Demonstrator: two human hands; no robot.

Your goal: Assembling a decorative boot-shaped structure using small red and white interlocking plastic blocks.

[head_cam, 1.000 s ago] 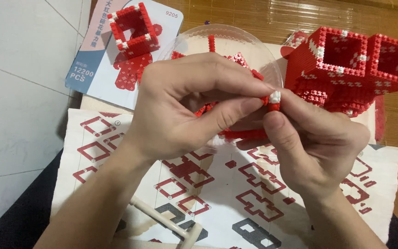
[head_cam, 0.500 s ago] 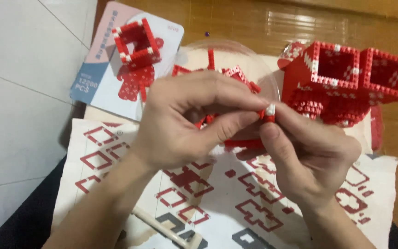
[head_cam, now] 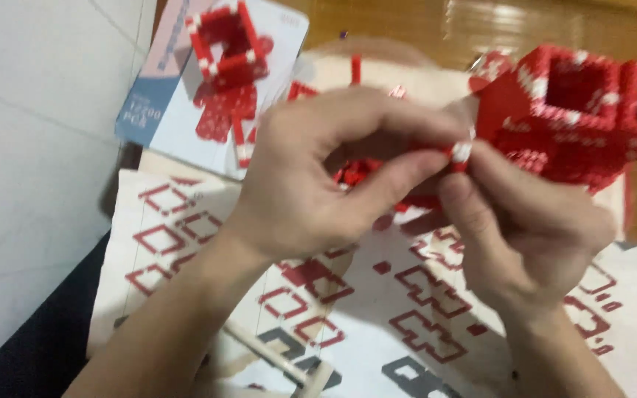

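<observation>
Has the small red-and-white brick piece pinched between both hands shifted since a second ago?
Cannot tell. The small red-and-white brick piece still sits just left of the big red open-topped block structure, as earlier; apparent drift looks like camera motion.

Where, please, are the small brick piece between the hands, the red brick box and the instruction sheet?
brick piece point(head_cam: 460, 153): head view, its white end.
brick box point(head_cam: 554, 125): head view, its front wall.
instruction sheet point(head_cam: 377, 309): head view, bare white middle.

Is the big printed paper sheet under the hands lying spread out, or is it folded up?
Spread out. The instruction sheet lies open beneath both hands, its red block diagrams visible across it; its far side is hidden behind them.
</observation>
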